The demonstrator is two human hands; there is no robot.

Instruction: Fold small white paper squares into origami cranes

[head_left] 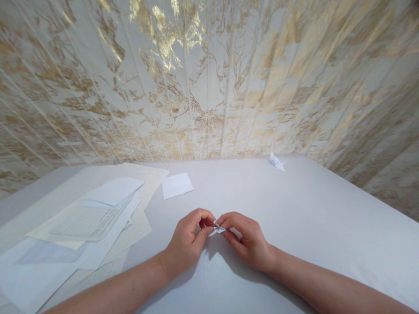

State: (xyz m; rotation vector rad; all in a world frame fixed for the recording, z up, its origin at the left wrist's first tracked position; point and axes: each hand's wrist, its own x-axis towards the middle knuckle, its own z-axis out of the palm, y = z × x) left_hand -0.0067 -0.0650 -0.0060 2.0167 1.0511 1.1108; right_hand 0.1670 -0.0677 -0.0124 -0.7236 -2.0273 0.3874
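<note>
White and small, the folded paper piece (219, 229) was at the near middle of the scene, between the two hands and just above the table (235, 192). The left hand (188, 240) had its thumb and fingers clamped on the left end of the paper, and the right hand (250, 242) pinched the right end likewise, the fingertips of both close together. Soft shadows fell below them. Far to the right, near the far edge, lay a folded paper bird (277, 162) with pointed tips. A flat white sheet (177, 186) lay left of the middle, farther off than the hands, near the loose papers (114, 192). These overlapped across the left side, a text-covered sheet (88, 223) among them. Beyond the table rose a pale backdrop (209, 78) with gold patterning
</note>
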